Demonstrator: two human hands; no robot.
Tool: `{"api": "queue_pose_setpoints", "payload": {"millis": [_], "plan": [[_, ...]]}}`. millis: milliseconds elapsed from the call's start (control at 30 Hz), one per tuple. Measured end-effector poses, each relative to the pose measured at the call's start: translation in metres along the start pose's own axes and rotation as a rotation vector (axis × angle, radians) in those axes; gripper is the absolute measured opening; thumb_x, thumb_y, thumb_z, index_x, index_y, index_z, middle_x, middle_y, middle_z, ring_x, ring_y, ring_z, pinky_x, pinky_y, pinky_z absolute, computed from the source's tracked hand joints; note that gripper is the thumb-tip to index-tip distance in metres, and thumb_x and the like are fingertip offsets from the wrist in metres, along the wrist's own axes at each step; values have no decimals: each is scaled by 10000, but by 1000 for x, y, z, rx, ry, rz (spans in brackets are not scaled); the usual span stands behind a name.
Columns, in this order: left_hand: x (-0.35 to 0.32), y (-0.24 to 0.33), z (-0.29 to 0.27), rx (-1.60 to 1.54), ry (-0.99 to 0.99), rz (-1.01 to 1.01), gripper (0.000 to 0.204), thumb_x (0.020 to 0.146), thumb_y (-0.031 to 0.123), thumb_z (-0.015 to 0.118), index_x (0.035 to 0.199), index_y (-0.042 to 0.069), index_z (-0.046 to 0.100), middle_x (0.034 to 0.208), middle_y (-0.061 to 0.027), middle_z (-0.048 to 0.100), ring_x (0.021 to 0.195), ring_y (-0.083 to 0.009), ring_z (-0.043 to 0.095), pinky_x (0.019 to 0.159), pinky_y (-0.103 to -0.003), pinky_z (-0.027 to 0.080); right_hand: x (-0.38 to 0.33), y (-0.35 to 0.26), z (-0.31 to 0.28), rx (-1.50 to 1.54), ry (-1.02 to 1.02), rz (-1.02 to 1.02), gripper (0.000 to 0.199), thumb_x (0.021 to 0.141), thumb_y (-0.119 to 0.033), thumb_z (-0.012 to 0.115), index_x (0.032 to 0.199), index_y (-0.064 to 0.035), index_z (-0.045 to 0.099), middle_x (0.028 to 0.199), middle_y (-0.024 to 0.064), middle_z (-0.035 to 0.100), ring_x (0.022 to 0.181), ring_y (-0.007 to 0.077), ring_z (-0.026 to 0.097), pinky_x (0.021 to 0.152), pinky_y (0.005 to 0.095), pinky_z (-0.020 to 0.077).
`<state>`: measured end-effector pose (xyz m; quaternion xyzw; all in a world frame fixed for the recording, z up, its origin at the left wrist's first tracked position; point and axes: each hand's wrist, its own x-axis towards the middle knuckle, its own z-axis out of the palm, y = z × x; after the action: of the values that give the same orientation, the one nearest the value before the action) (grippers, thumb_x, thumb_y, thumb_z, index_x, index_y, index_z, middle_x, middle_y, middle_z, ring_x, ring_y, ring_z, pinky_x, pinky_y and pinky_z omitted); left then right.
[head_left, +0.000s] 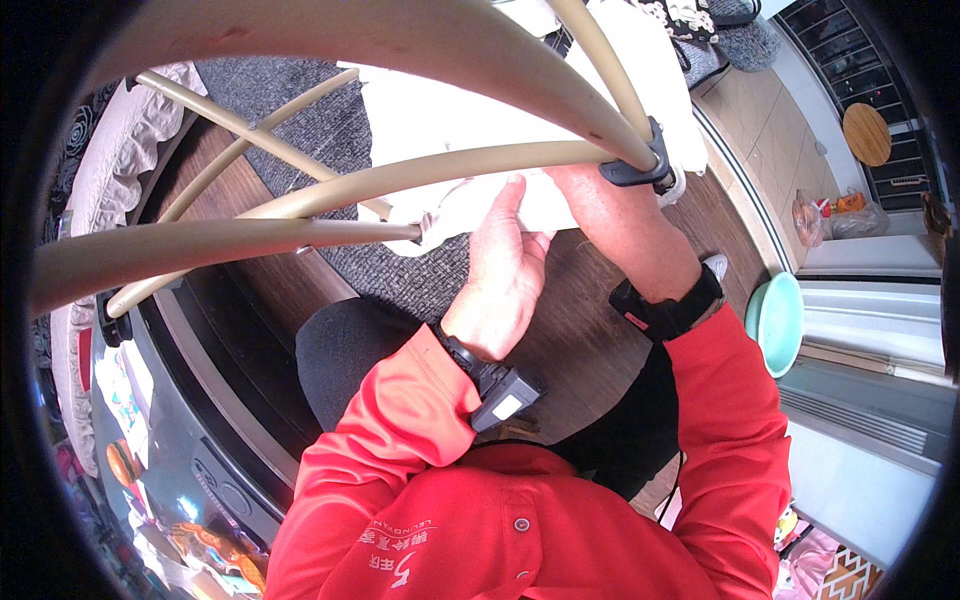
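A beige tubular frame (470, 160) with black joints crosses the upper part of the view. White cloth (430, 110) is spread beneath and behind its tubes. My left hand (505, 270) is at the near edge of the cloth, thumb up and fingers curled, gripping that edge. From the right, my right forearm (645, 240) reaches under the tube near a black joint (640, 170). The right hand's fingers are hidden behind the tube and cloth. Both wrists wear black straps; the left one carries a small black box (505, 400).
A dark grey rug (350, 260) covers part of the brown wood floor. To the right stands a mint green basin (777, 325) by white panels. A grey-topped surface with papers (125, 400) is at left, beside a ruffled cream cover (130, 150).
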<state>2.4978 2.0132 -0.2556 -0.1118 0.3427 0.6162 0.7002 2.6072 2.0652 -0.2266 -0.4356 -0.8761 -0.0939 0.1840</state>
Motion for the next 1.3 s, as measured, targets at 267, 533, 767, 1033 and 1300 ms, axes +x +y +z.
{"api": "queue_pose_setpoints", "payload": {"millis": [267, 533, 767, 1033, 1300], "plan": [[-1, 0, 0, 6, -21, 10, 262, 902, 119, 538, 1154, 63, 491, 1107, -63, 590, 995, -201, 597, 828, -373, 517, 1, -1, 1, 15, 5, 7, 180, 784, -94, 616, 956, -47, 637, 850, 126, 629, 798, 266, 634, 654, 350, 496], [0, -1, -1, 15, -18, 21, 277, 905, 118, 535, 1169, 56, 480, 1128, -68, 579, 1011, -203, 590, 840, -368, 514, -1, -2, 2, 165, 51, 87, 165, 786, -94, 610, 934, -24, 631, 831, 125, 629, 782, 252, 635, 647, 354, 493], [2, -1, -2, 30, -20, 15, 286, 907, 124, 533, 1178, 54, 474, 1130, -69, 576, 1020, -202, 585, 859, -362, 508, 1, -1, 4, -2, 22, 1, 162, 807, -110, 597, 941, -25, 629, 843, 129, 629, 786, 255, 633, 660, 354, 492], [2, -2, -2, 28, -27, 26, 304, 905, 118, 536, 1196, 62, 467, 1151, -69, 569, 1026, -203, 582, 856, -362, 509, 2, -6, 0, 4, -30, 23, 145, 814, -113, 585, 930, -34, 620, 827, 124, 624, 777, 261, 626, 641, 356, 482], [2, -1, -2, 33, -24, 31, 300, 899, 117, 546, 1186, 67, 474, 1144, -65, 573, 1019, -193, 584, 843, -361, 510, 6, -9, 2, -207, -17, -33, 149, 759, -85, 595, 900, -60, 635, 753, 89, 612, 700, 223, 628, 580, 337, 478]]}}
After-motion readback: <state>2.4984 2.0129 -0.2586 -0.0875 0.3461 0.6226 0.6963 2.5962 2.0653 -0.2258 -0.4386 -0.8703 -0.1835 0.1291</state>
